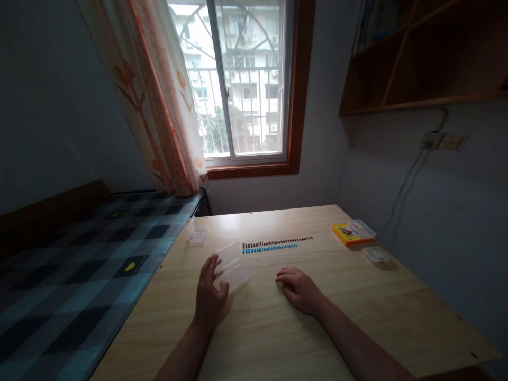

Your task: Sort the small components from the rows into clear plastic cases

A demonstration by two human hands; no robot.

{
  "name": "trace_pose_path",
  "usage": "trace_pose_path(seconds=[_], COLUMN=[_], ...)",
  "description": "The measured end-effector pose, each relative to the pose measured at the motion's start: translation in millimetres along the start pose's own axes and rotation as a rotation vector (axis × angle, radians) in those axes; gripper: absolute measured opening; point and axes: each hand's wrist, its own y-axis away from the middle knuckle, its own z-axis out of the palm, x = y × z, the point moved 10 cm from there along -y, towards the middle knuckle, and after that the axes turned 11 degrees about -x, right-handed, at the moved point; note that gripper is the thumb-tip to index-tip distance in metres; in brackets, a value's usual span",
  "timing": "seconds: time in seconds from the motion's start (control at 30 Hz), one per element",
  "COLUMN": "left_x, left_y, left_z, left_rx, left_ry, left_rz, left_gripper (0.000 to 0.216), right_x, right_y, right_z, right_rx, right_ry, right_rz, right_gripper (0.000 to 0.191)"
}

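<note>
My left hand (pixel 209 295) rests on the wooden table (pixel 278 328) with its fingers stretched against an open clear plastic box (pixel 232 267), thumb by the box's near edge. My right hand (pixel 298 288) lies palm down on the table, fingers loosely curled, holding nothing. Just beyond both hands run two rows of small pieces: a dark row (pixel 278 242) and a blue row (pixel 270 248) side by side.
A second clear box (pixel 197 232) sits at the table's far left edge. A yellow box with a clear lid (pixel 352 233) and a small clear container (pixel 376 254) stand at the right by the wall. A bed with a checked cover (pixel 79 275) adjoins the left side.
</note>
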Motion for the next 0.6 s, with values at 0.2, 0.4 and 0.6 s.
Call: trace_pose_path(seconds=[0.2, 0.4, 0.6], left_x=[20, 31, 37], left_y=[4, 9, 9], left_z=[14, 29, 37], left_rx=[-0.110, -0.191, -0.239], left_ry=[-0.018, -0.036, -0.053], left_rz=[0.059, 0.078, 0.095], left_gripper=[0.071, 0.070, 0.065], right_x=[-6, -12, -21], right_y=[-2, -3, -5], right_z=[5, 15, 16], right_rx=[-0.038, -0.091, -0.130], right_ry=[0.060, 0.129, 0.177], right_rz=[-0.001, -0.001, 0.005], right_gripper=[0.047, 0.060, 0.057])
